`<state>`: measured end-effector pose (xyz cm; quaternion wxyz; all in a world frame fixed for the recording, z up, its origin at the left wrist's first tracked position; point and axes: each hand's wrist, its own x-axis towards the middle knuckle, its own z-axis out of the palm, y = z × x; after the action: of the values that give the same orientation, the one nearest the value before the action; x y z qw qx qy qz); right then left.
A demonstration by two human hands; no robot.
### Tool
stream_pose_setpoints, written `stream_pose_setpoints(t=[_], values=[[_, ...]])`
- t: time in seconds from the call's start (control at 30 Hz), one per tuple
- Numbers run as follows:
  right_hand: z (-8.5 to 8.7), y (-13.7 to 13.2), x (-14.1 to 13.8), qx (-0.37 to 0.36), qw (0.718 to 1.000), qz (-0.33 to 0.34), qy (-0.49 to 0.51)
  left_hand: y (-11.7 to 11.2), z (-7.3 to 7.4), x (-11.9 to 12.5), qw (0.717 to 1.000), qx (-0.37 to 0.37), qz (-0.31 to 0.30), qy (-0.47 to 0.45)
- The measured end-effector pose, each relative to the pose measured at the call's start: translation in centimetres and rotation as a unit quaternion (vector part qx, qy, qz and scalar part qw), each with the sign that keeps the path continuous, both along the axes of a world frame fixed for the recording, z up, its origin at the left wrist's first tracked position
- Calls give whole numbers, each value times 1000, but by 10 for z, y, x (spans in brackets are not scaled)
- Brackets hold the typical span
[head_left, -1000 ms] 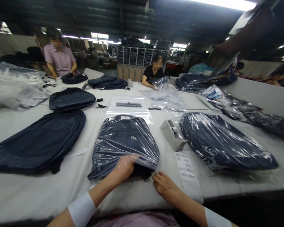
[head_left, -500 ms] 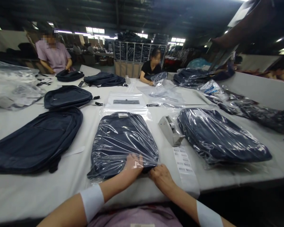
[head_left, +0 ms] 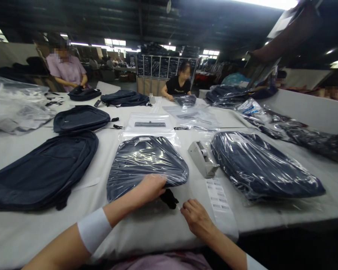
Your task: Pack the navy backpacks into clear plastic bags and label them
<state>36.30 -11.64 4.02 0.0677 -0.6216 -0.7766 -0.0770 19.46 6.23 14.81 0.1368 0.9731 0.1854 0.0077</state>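
Note:
In front of me lies a dark blue backpack (head_left: 154, 161) inside a clear plastic bag (head_left: 135, 165). My left hand (head_left: 153, 186) is closed on the bag at its near edge, and that edge is lifted off the table. Below the raised edge a black strap (head_left: 169, 198) hangs out. Just right of the strap is my right hand (head_left: 196, 216), its fingers curled and pinched together. Something small and pale shows at its fingertips, too small to name.
A grey tape dispenser (head_left: 202, 159) and a label sheet (head_left: 218, 197) lie to the right, beside another bagged backpack (head_left: 264, 165). Unbagged backpacks (head_left: 45, 168) lie left. Flat clear bags (head_left: 149, 122) lie beyond. Two people (head_left: 66, 69) work across the white table (head_left: 81, 232).
My left hand has drawn the bag's near edge up and slightly left. My right hand has moved down, away from the backpack, and the black strap has come into view.

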Motion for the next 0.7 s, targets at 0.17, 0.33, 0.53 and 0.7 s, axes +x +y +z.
stream_pose_setpoints(t=[0.17,0.33,0.53,0.7], values=[[-3,19,-6,-41,990,-132,-23,-9,-9,2,1000,6,-4,29],[-9,23,-12,-34,988,-142,48,-37,-52,8,999,26,14,24],[-14,23,-11,-18,984,-149,91,-63,-99,21,993,114,7,-24],[-9,28,-3,0,985,-143,96,-48,-88,22,988,151,-29,-19]])
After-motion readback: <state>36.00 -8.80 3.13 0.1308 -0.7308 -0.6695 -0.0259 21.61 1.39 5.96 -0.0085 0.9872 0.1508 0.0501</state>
